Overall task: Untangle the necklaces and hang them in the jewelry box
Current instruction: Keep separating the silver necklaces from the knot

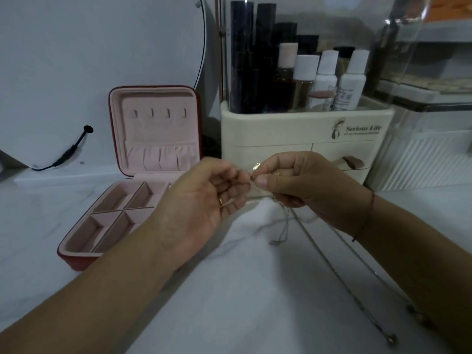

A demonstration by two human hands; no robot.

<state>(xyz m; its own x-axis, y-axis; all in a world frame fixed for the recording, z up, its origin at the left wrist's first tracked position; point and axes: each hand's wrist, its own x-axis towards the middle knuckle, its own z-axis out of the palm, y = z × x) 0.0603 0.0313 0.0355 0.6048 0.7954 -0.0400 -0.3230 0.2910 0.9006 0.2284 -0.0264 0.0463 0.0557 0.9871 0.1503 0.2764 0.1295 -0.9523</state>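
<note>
While both hands pinch the thin tangled metal necklaces [319, 249], the square red jewelry box [158, 131] stands open, its pink lining velvety.
Just right of the box, the left hand [204, 198] curls its fingers round fine chain and the right hand [301, 185] nips it by a small gold bar clasp [256, 166]. The loops hang blurred below, and their crossings are hard to trace.

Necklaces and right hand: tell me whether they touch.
Touching. The head view shows the right hand pinching the necklaces at a gold clasp, chains hanging below it.
</note>
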